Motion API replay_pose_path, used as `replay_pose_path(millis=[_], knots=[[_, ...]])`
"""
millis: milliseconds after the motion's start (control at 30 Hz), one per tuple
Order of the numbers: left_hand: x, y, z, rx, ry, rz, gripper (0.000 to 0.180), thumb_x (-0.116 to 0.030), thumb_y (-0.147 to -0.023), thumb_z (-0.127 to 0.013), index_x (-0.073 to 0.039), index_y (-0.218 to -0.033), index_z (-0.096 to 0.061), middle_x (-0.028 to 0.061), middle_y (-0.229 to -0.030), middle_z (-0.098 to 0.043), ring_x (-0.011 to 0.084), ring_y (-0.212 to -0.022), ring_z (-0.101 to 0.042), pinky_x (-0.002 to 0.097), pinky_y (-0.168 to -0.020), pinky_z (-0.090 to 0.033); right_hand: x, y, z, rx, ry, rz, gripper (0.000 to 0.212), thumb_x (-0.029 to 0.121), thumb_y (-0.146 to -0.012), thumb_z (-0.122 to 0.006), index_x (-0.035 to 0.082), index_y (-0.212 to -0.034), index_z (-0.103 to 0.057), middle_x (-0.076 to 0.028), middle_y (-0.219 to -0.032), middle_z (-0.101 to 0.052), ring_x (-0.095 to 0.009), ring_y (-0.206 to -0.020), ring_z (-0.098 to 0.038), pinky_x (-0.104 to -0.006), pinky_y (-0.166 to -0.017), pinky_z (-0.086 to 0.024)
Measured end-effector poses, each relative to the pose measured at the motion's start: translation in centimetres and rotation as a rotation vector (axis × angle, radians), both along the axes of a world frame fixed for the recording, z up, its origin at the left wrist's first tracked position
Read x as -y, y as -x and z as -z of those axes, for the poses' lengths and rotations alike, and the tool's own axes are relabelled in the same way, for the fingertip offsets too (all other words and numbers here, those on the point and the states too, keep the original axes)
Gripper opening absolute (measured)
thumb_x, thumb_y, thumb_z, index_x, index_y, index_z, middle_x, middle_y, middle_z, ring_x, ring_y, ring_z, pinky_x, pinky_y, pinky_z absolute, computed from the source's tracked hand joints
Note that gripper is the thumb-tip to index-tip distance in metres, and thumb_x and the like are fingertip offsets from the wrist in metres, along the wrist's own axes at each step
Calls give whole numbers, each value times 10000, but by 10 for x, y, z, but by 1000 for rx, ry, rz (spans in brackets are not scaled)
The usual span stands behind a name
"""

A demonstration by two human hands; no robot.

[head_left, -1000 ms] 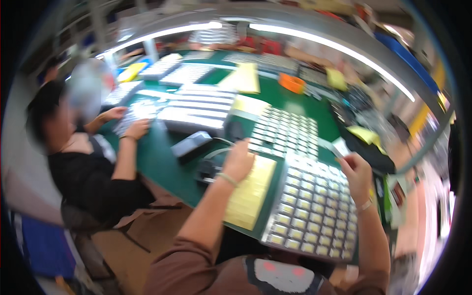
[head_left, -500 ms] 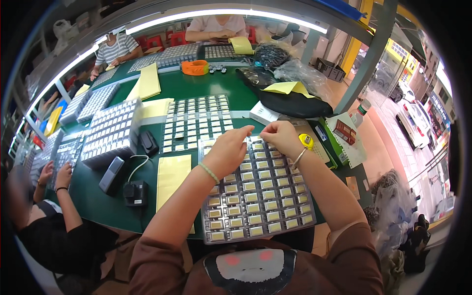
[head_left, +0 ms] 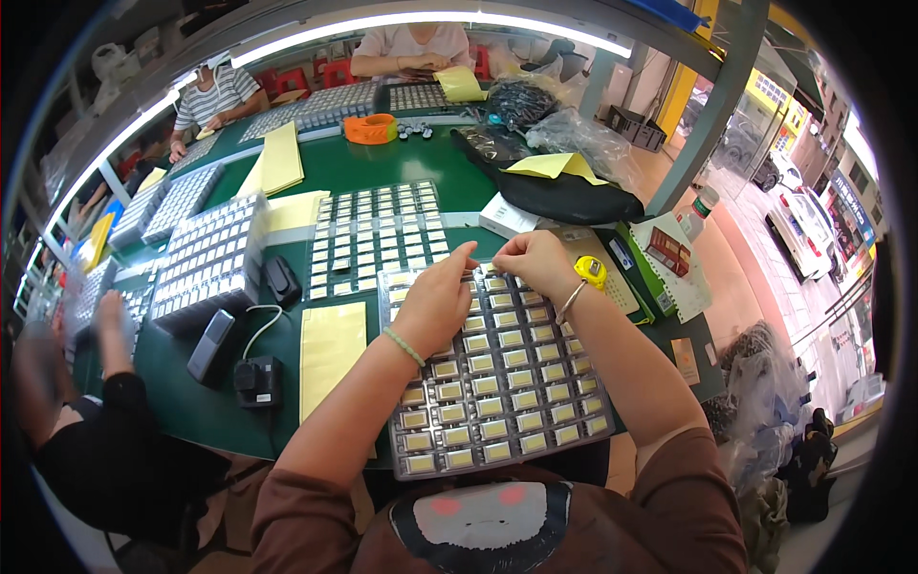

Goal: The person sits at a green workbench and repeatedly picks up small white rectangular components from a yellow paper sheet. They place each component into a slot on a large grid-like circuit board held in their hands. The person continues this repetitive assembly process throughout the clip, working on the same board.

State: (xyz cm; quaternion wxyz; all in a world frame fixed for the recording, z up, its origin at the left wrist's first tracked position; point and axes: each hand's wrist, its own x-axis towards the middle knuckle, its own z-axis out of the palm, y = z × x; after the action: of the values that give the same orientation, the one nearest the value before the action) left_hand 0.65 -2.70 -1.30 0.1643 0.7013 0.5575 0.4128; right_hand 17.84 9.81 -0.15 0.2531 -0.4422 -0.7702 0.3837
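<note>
A clear plastic tray (head_left: 502,454) lies before me, tilted over the table's near edge. It is filled with rows of small rectangular parts (head_left: 492,407) with pale yellow faces and silvery rims. My left hand (head_left: 437,301) rests over the tray's far left part, fingers stretched forward and no object visible in them. Beside it, my right hand (head_left: 538,263) is closed in a pinch at the tray's far edge. Whatever its fingertips hold is too small or hidden to make out. A second tray of similar parts (head_left: 378,230) lies flat just beyond.
Left stand stacked trays (head_left: 210,263), a grey box-shaped device (head_left: 210,346) and a black adapter (head_left: 258,381). Yellow paper (head_left: 333,349) lies beside my tray. Right are a yellow tape measure (head_left: 590,272), a white box (head_left: 507,218) and a black bag (head_left: 574,199). A co-worker's arm (head_left: 117,335) is at far left.
My left fingers have drawn back slightly toward me, and my right hand stays pinched at the tray's far edge. The co-worker's hands at left have moved. The view has shifted slightly.
</note>
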Motion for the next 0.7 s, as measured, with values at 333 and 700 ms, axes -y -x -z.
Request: replay_pose_path(millis=[333,700], knots=[[1,-2,0,-77,-33,0,540,13,-881,-499,-8,-1415,-426,173,-1219,-635,342,-1125,-586,420,-1000,-453,1,2,2,76,-58,23,194,245,-768,-746,54,-801,-750,-72,-724,-717,-148,-650,-663,-311,-634,-521],[-1,-10,2,-355,-176,-35,532,73,-818,-509,-68,-1331,-503,154,-1138,-657,342,-1088,-588,434,-945,-456,24,11,-13,369,-401,89,207,279,-790,-735,80,-844,-747,-123,-838,-717,-302,-817,-690,-408,-721,-535]])
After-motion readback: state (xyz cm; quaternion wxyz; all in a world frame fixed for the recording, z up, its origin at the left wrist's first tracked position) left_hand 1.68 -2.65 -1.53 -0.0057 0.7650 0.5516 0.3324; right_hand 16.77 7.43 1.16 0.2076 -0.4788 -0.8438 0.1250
